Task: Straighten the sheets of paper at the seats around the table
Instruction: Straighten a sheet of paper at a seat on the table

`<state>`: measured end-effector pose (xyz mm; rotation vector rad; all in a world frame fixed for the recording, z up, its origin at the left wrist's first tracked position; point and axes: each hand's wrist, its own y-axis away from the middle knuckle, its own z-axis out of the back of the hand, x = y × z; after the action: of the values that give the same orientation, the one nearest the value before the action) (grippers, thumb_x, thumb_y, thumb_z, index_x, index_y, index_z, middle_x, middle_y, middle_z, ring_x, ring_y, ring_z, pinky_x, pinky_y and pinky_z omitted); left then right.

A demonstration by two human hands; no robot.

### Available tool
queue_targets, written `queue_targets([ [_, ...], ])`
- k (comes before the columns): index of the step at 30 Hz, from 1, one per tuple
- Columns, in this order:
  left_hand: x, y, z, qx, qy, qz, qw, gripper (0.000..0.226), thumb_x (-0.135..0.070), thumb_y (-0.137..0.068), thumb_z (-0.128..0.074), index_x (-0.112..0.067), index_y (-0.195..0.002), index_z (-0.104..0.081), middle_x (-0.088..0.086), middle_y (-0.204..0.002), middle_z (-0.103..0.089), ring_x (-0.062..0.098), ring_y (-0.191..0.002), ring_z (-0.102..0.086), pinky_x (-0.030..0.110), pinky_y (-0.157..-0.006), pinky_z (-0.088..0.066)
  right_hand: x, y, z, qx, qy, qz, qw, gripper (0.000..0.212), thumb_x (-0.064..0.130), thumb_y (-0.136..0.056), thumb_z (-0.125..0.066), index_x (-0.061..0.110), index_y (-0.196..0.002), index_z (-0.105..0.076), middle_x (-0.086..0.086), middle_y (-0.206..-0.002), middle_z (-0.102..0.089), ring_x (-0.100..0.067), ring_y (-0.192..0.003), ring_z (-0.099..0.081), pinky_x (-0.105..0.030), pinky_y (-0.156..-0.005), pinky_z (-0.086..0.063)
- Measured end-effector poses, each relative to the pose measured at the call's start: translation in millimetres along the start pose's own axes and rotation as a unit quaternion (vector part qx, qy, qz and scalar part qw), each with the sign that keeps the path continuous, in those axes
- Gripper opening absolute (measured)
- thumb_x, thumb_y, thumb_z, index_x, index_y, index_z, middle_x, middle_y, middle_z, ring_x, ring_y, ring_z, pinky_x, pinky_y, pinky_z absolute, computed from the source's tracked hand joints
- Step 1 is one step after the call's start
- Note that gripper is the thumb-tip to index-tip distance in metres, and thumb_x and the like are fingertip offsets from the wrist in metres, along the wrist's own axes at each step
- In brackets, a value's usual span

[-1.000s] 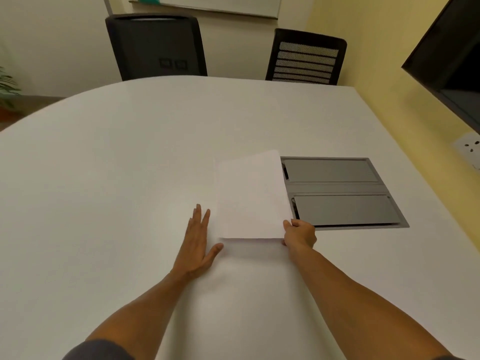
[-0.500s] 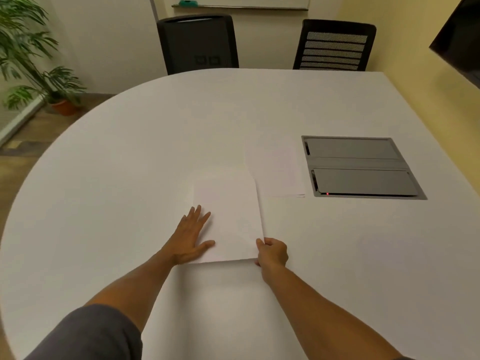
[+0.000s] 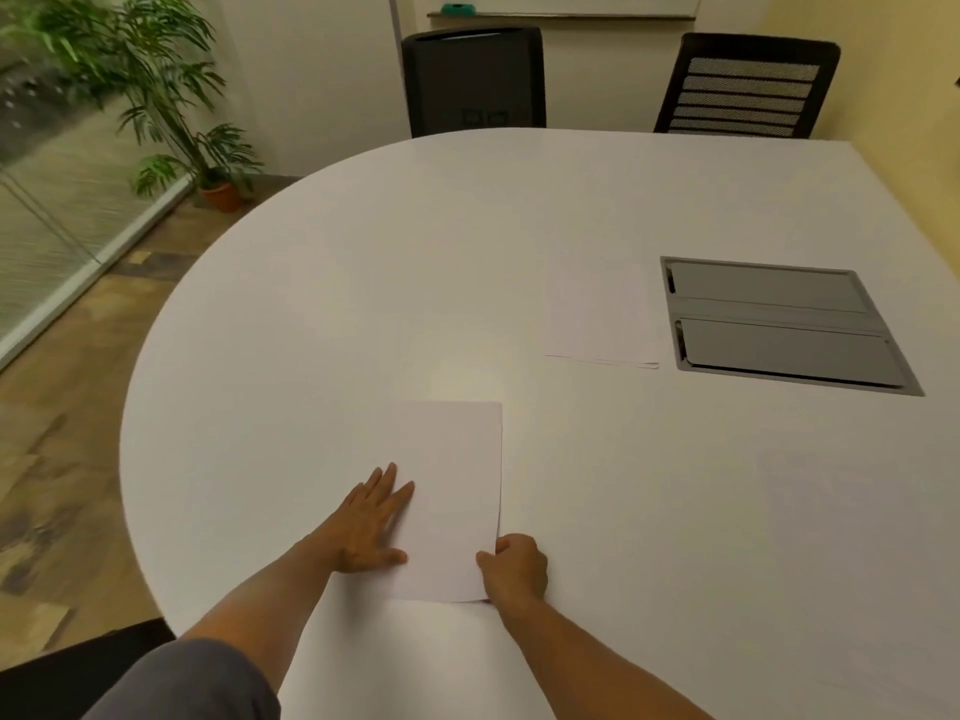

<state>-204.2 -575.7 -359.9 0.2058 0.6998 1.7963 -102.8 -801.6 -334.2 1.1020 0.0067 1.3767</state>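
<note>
You are pinching the near right corner of a sheet of paper (image 3: 449, 491) with your right hand (image 3: 514, 566), having drawn it off the stack (image 3: 602, 314); your left hand (image 3: 371, 522), fingers flat and together, is pressing its left edge, squaring it at this seat.

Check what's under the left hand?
The left hand lies flat, fingers on the sheet, palm on the table. Anything beneath is covered.

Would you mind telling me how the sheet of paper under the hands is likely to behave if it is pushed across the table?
The sheet of paper looks thin and lies flat, so it probably slides easily on the smooth table. Pushed from one edge, it may buckle. The left hand pressing flat likely steadies it.
</note>
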Motion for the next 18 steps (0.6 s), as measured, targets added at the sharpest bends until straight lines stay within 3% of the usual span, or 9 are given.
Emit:
queue_targets([
  [1, 0, 3, -2, 0.001, -0.006, 0.001, 1.000, 0.108, -0.069, -0.087, -0.053, -0.021, -0.156, 0.016, 0.006, -0.158, 0.034, 0.025, -0.149, 0.027, 0.038, -0.122, 0.010, -1, 6, -2, 0.011, 0.044, 0.023, 0.999, 0.008, 0.016, -0.088, -0.065, 0.015, -0.090, -0.058, -0.005, -0.099, -0.068, -0.022, -0.086, -0.066, -0.030, -0.072, -0.055],
  [2, 1, 5, -2, 0.001, -0.011, 0.003, 1.000, 0.108, -0.068, -0.087, -0.054, -0.021, -0.156, 0.016, 0.006, -0.158, 0.033, 0.025, -0.149, 0.026, 0.038, -0.122, 0.009, -1, 9, -3, 0.015, 0.092, 0.049, 0.994, 0.018, 0.016, -0.089, -0.063, 0.016, -0.106, -0.056, -0.005, -0.108, -0.066, -0.022, -0.094, -0.065, -0.031, -0.075, -0.054],
  [4, 1, 11, -3, 0.002, -0.016, 0.012, 1.000, 0.108, -0.065, -0.088, -0.056, -0.022, -0.156, 0.015, 0.006, -0.160, 0.032, 0.025, -0.149, 0.025, 0.039, -0.123, 0.008, -2, 13, -4, 0.014, 0.223, 0.132, 0.966, 0.054, 0.018, -0.090, -0.064, 0.018, -0.138, -0.038, -0.005, -0.127, -0.056, -0.023, -0.110, -0.060, -0.031, -0.081, -0.050],
  [6, 2, 14, -3, 0.005, -0.015, 0.017, 1.000, 0.107, -0.062, -0.088, -0.058, -0.023, -0.156, 0.015, 0.006, -0.160, 0.032, 0.025, -0.149, 0.025, 0.039, -0.123, 0.007, -4, 11, -5, 0.001, 0.328, 0.248, 0.912, 0.081, 0.019, -0.090, -0.066, 0.018, -0.153, -0.016, -0.010, -0.147, -0.036, -0.028, -0.129, -0.044, -0.034, -0.098, -0.046],
  [8, 1, 14, -3, 0.011, -0.009, 0.019, 1.000, 0.108, -0.058, -0.089, -0.061, -0.023, -0.157, 0.015, 0.006, -0.160, 0.032, 0.025, -0.149, 0.025, 0.039, -0.123, 0.007, -1, 6, -3, 0.039, 0.389, 0.343, 0.854, 0.087, 0.019, -0.093, -0.063, 0.016, -0.157, -0.004, -0.014, -0.162, -0.011, -0.034, -0.149, -0.015, -0.039, -0.120, -0.024],
  [9, 0, 13, -3, 0.012, -0.007, 0.021, 1.000, 0.108, -0.055, -0.088, -0.063, -0.023, -0.157, 0.014, 0.006, -0.160, 0.031, 0.025, -0.149, 0.025, 0.040, -0.123, 0.006, 2, 1, -2, 0.065, 0.421, 0.379, 0.822, 0.085, 0.021, -0.096, -0.059, 0.014, -0.157, -0.001, -0.014, -0.165, -0.001, -0.033, -0.152, -0.001, -0.039, -0.123, -0.012],
  [11, -2, 12, -3, 0.014, -0.003, 0.024, 1.000, 0.109, -0.052, -0.088, -0.066, -0.022, -0.157, 0.013, 0.007, -0.161, 0.030, 0.027, -0.150, 0.024, 0.041, -0.123, 0.005, 7, -9, 0, 0.109, 0.461, 0.418, 0.775, 0.084, 0.030, -0.099, -0.054, 0.012, -0.157, 0.004, -0.013, -0.165, 0.012, -0.029, -0.152, 0.012, -0.038, -0.122, -0.001],
  [18, 10, 10, 3, 0.026, -0.005, 0.010, 1.000, 0.128, -0.055, -0.074, -0.079, -0.022, -0.158, 0.011, 0.008, -0.162, 0.028, 0.030, -0.150, 0.021, 0.041, -0.124, 0.001, 17, -22, -1, 0.160, 0.521, 0.373, 0.751, 0.104, 0.057, -0.091, -0.056, 0.012, -0.156, 0.011, -0.012, -0.162, 0.022, -0.030, -0.151, 0.017, -0.044, -0.124, -0.002],
])
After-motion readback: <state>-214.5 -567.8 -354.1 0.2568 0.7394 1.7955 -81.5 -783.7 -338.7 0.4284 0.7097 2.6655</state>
